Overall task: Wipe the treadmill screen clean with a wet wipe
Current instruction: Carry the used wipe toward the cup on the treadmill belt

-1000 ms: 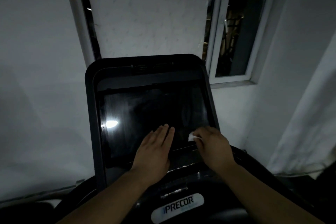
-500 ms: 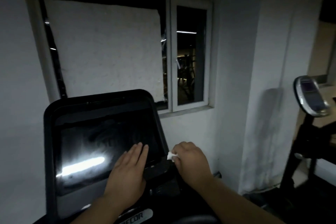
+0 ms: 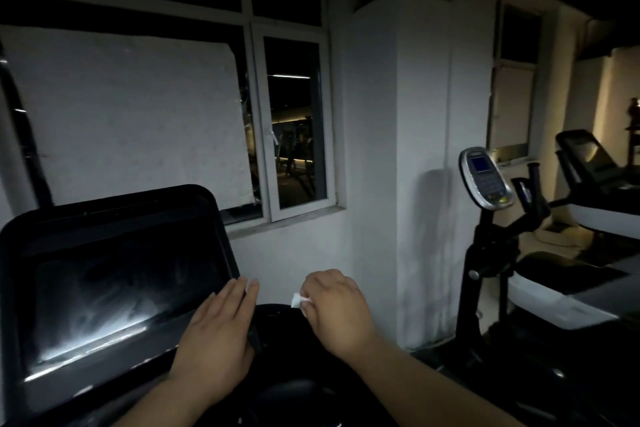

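Observation:
The treadmill screen (image 3: 104, 291) is a dark glossy panel in a black frame at the lower left, with streaks and a bright glare along its lower edge. My left hand (image 3: 216, 333) lies flat with fingers together over the screen's lower right corner and frame edge. My right hand (image 3: 334, 310) is to the right of the screen, off it, pinching a small crumpled white wet wipe (image 3: 298, 299) between its fingertips.
A white-framed window (image 3: 294, 121) and a white pillar (image 3: 398, 149) stand behind the console. To the right are an exercise bike with a grey console (image 3: 485, 180) and another treadmill (image 3: 588, 163). The room is dim.
The view has swung right, so the screen now sits at the lower left. My right hand with the wipe has left the screen's edge; my left hand slid to the screen's right corner.

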A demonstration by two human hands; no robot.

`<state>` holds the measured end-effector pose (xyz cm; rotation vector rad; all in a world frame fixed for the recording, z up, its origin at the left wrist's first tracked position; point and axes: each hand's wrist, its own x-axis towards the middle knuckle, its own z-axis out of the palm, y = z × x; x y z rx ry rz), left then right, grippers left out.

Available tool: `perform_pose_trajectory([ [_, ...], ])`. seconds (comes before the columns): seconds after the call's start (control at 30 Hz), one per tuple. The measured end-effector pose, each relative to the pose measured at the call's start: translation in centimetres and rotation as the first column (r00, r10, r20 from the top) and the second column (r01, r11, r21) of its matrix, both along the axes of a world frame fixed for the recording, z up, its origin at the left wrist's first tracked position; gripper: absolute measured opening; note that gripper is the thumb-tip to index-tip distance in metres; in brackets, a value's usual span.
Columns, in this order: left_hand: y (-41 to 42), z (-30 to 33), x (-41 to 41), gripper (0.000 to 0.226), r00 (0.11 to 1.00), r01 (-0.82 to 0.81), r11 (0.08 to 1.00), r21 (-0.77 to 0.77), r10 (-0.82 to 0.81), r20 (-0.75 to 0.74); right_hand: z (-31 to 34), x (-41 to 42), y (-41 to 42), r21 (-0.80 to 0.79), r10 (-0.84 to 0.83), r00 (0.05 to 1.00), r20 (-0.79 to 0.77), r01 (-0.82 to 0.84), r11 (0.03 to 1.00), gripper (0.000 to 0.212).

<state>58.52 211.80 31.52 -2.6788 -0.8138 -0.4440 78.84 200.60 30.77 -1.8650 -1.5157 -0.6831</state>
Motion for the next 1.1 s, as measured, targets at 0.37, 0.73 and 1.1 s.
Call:
perform_pose_trajectory([
  [0.37, -9.3, 1.3, -3.7, 0.103, 0.998, 0.037, 0.999, 0.003, -0.037, 0.047, 2.5, -3.6, -9.1, 0.050, -0.052, 0.995, 0.086, 0.048, 0.998, 0.012],
  [0.73, -17.6, 4.0, -9.9, 0.103, 0.995, -0.086, 0.995, -0.059, 0.083, -0.051, 3.5, -9.6, -16.1, -0.033, -0.074, 0.962, 0.263, 0.085, 0.996, 0.032],
  [1.1, -28.4, 4.8, -10.5, 0.105, 0.984, -0.176, 0.983, -0.050, 0.177, 0.010, 3.1, -9.6, -26.6, -0.013, 0.014, 0.972, 0.234, -0.012, 1.000, 0.025],
])
